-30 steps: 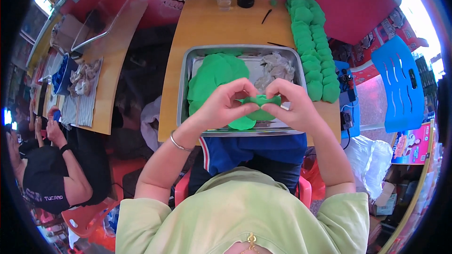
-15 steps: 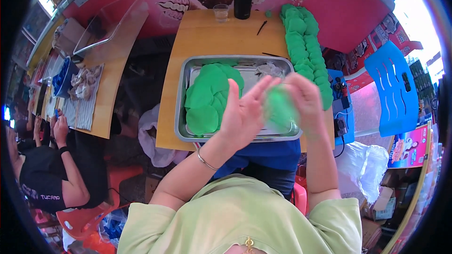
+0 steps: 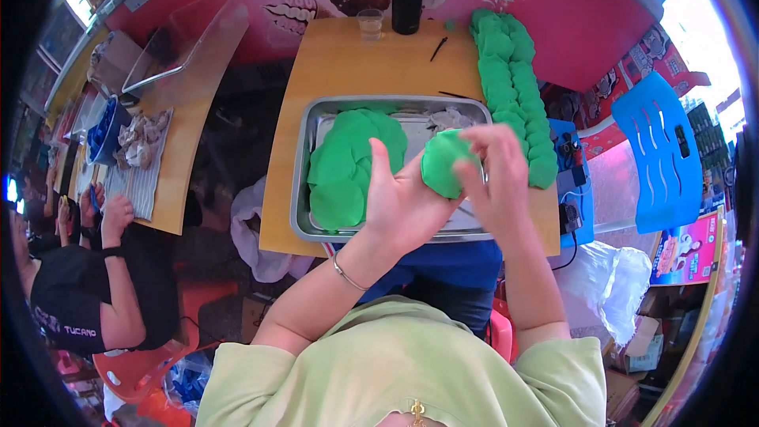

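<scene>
Both hands now sit lower, over the metal tray (image 3: pixel 304 190); the left hand (image 3: pixel 399 202) cups a green dough piece (image 3: pixel 443 162) while right hand (image 3: pixel 494 178) fingers clamp it, shaping.

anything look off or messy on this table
Nothing stands out. Both hands, left hand and right hand, hold a green dough piece over the metal tray. Flat green rounds lie stacked in it, and finished green pieces sit in tidy rows on the wooden table.
</scene>
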Demonstrator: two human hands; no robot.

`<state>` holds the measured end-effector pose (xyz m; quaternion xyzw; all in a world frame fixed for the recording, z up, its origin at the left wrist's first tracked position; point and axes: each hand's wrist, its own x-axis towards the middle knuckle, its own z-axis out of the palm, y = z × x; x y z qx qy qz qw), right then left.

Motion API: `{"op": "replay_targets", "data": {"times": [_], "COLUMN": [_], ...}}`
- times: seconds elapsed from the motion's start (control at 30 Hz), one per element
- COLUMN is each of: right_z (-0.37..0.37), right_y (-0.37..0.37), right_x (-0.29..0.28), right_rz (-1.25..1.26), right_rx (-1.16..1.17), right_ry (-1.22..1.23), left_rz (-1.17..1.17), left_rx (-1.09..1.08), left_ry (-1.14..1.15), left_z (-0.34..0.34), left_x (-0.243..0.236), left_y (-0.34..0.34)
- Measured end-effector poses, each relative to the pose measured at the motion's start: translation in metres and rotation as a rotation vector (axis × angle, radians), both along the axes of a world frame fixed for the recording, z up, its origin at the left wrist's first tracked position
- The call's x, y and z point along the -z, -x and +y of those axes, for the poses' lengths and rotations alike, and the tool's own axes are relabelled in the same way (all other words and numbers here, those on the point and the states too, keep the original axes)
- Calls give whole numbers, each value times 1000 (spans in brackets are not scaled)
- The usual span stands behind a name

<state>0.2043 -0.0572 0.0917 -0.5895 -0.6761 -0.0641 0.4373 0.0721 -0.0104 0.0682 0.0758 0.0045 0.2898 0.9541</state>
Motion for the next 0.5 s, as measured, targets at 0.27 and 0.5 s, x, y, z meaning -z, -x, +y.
{"op": "replay_targets", "data": {"times": [0.27, 0.5], "right_z": [0, 0], "right_y": [-4, -17], "right_x": [14, 17], "right_rz": [154, 832], "right_rx": [-40, -83], "right_ry": [45, 190], "left_rz": [86, 350], "left_rx": [-50, -143], "left_ry": [-140, -362], "left_z": [-5, -4], "left_x": [-2, 5], "left_y": [-7, -17]}}
